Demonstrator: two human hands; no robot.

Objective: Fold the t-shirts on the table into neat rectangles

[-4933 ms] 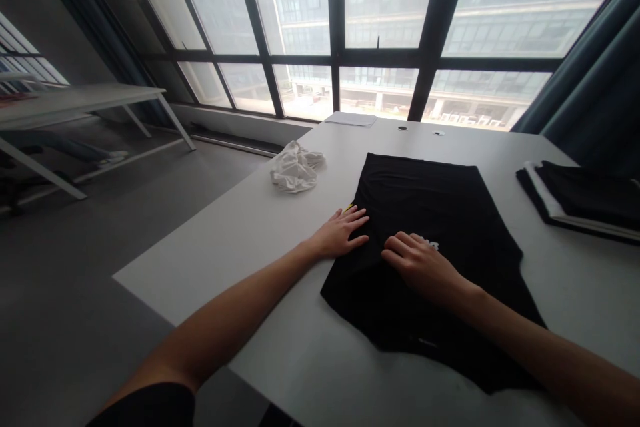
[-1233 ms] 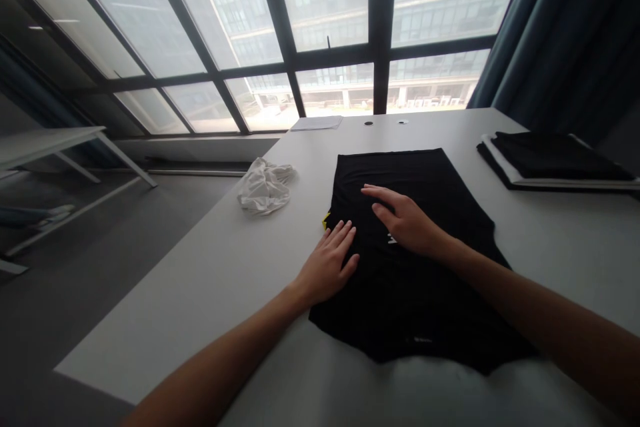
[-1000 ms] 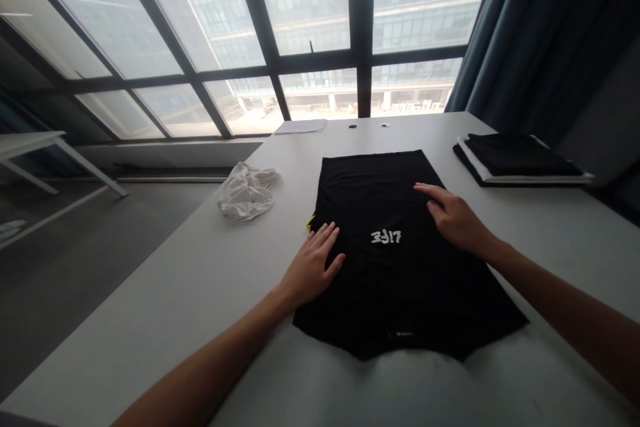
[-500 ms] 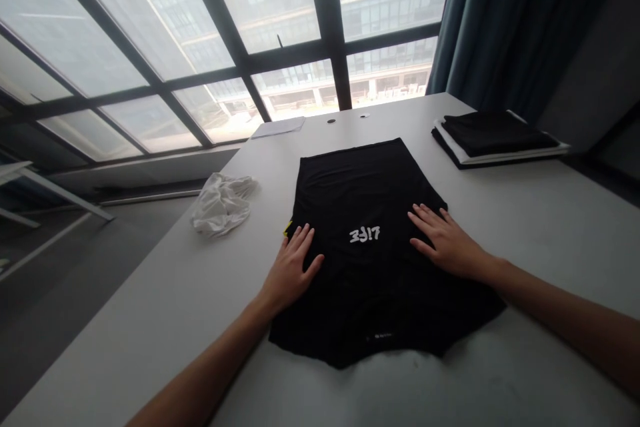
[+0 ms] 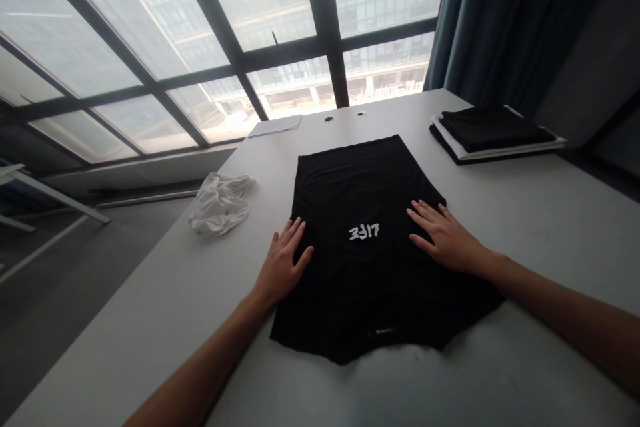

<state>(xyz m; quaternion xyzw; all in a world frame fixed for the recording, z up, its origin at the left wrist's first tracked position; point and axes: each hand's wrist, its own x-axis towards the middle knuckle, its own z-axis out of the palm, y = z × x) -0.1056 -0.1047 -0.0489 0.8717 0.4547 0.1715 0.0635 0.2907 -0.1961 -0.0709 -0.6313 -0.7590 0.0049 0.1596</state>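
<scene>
A black T-shirt (image 5: 350, 187) lies spread on the white table (image 5: 165, 307), its neckline towards me. White lettering (image 5: 365, 232) on its middle reads upside down from here, and a small pale print (image 5: 385, 331) shows near the collar. My left hand (image 5: 283, 260) rests flat on the shirt's left edge, fingers stretched out. Across from it, my right hand (image 5: 445, 237) lies open on the right edge, fingers pointing inward. Neither hand grips the cloth.
Folded black and white clothes (image 5: 495, 130) are stacked at the far right. A crumpled white cloth or bag (image 5: 220, 203) lies left of the shirt. Papers (image 5: 275, 125) sit by the far edge, near windows (image 5: 280, 0). A dark blue curtain (image 5: 480, 20) hangs behind the stack.
My left hand has slid a little outward to the shirt's left edge. The yellow bit that showed beside it is no longer visible. My right hand has barely moved.
</scene>
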